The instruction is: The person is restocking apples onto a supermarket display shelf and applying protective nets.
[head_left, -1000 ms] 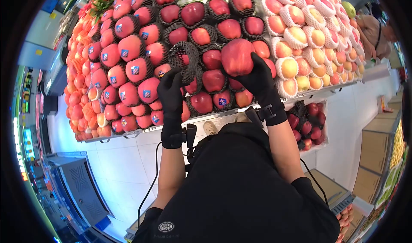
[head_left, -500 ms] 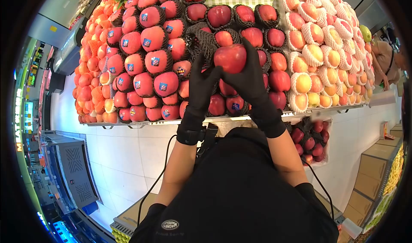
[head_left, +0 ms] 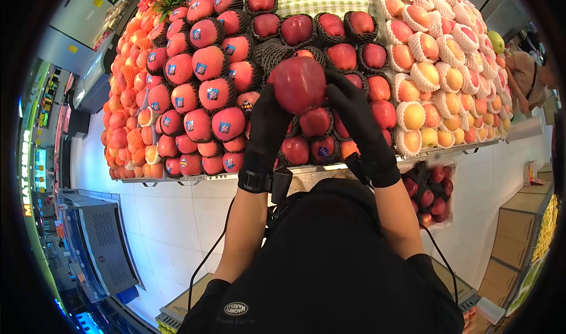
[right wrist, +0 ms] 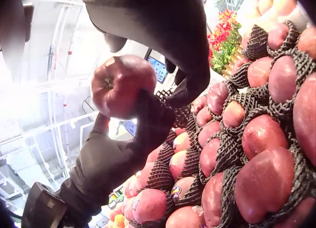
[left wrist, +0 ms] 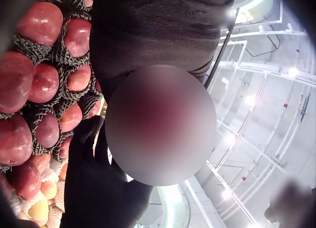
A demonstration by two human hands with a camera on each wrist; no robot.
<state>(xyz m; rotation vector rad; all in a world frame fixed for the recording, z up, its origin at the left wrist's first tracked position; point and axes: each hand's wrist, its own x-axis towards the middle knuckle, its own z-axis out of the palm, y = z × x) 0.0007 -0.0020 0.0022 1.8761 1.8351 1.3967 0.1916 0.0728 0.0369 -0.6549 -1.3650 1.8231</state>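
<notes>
In the head view, a large red apple without a sleeve is raised above the apple display. My black-gloved left hand grips it from the left and below. The right wrist view shows the apple stem end out, with the left hand's thumb and fingers about it. My gloved right hand is at the apple's right side, its fingers loosely bent close to the skin. Behind the apple, a black foam net sleeve lies on the pile. A round blur hides the held apple in the left wrist view.
Red apples in black nets fill the middle of the stand, stickered apples the left. Apples in white nets are stacked on the right. A box of dark red apples sits on the floor. Another person is at far right.
The apple has passed from my right hand to my left and come nearer the camera. My left hand, earlier at the black foam net, has let it go on the pile.
</notes>
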